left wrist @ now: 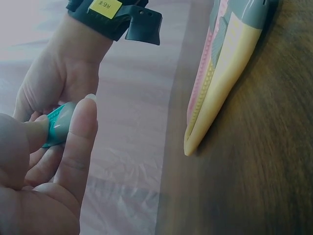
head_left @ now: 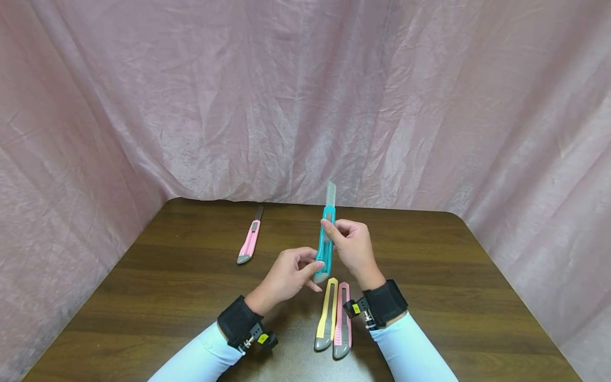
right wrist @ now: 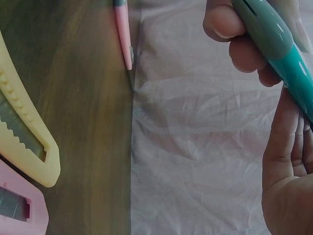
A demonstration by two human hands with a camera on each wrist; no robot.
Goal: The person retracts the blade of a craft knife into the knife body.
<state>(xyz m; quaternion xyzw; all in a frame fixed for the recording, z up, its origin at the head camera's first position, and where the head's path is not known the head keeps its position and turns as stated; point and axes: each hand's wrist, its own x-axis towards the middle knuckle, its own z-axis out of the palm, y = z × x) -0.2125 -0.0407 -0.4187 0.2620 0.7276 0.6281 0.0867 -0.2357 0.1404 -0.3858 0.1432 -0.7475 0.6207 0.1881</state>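
Both hands hold a teal utility knife (head_left: 326,241) upright above the table, its blade (head_left: 331,194) out and pointing up. My left hand (head_left: 291,273) pinches the grey butt end between thumb and fingers. Higher up, my right hand (head_left: 354,246) grips the body, its thumb beside the slider. In the left wrist view the grey end of the teal knife (left wrist: 61,125) shows between the fingers; the right wrist view shows its grey and teal body (right wrist: 288,71). Below the hands, a yellow utility knife (head_left: 326,315) and a pink utility knife (head_left: 342,321) lie side by side.
Another pink utility knife (head_left: 250,241) lies at the back left of the brown wooden table (head_left: 157,297), its blade extended toward the back edge. A pink curtain (head_left: 267,106) hangs behind the table and along its sides.
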